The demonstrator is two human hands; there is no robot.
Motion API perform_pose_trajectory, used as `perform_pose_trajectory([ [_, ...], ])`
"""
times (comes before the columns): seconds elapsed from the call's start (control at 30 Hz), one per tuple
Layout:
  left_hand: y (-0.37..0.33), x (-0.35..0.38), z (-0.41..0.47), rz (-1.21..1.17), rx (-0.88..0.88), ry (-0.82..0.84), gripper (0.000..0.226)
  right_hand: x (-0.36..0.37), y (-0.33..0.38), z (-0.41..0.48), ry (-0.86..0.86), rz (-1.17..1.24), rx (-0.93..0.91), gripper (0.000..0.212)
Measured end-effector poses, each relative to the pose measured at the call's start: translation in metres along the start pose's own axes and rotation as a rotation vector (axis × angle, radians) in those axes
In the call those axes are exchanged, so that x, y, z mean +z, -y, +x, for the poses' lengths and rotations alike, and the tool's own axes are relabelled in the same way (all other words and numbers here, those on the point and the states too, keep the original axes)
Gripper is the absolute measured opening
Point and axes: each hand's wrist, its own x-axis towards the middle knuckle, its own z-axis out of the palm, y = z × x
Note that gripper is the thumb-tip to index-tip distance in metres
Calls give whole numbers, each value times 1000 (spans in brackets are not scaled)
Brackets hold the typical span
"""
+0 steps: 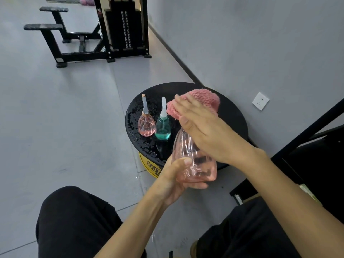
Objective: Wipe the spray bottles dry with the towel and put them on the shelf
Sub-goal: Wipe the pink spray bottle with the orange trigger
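While the big see-through pink plastic spray bottle hangs in the air over the near edge of the round black stool top, the left hand holds it from below. The thumb and fingers curl round its bottom, I think so it cannot slip or turn. The right hand lies flat on the fluffy pink towel. Its fingers are straight and close together, and they push the towel onto the bottle's top to rub it dry.

The small clear pink bottle and the small blue-green bottle stand side by side near the left edge, among water drops. They are probably waiting their turn.

The yellow side of the stool has dark letters that start "SAI". The rest is hidden.
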Motion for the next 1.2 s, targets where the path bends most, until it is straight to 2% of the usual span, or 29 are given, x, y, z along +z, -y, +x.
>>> perform_pose_trajectory([
  [0.1, 1, -3, 0, -26, 2, 6, 115, -3, -8, 1, 4, -35, -26, 61],
  [0.27, -1, -5, 1, -34, 17, 26, 90, -11, -26, 6, -68, -8, 106, 66],
  [0.47, 0, -5, 4, -39, -27, -3, 122, 1, -5, -2, 22, 25, -65, 55],
  [0.53, 1, -6, 3, -48, -25, 1, 120, 0, -8, -3, 39, 34, -64, 57],
  [0.67, -1, -7, 0, -70, 11, 36, 91, -4, -24, 4, -28, 12, 29, 65],
  [0.7, -1, -7, 0, -65, 9, 29, 90, -4, -26, 5, -43, 24, 52, 66],
  [0.8, -2, -5, 0, -47, 1, 18, 99, 0, -18, 2, -35, 47, 27, 65],
  [0.9, -2, -6, 0, -60, 16, 29, 92, 2, -7, -3, 27, 62, -50, 60],
  [0.97, -2, -7, 0, -69, 10, 21, 98, 0, -7, -4, 47, 85, -71, 58],
  [1.1, -2, -8, -2, -52, 6, 25, 101, -4, -23, 3, -7, -1, -16, 62],
  [1.2, -1, -8, -4, -34, -3, 27, 105, -4, -28, 4, -26, 33, 37, 66],
])
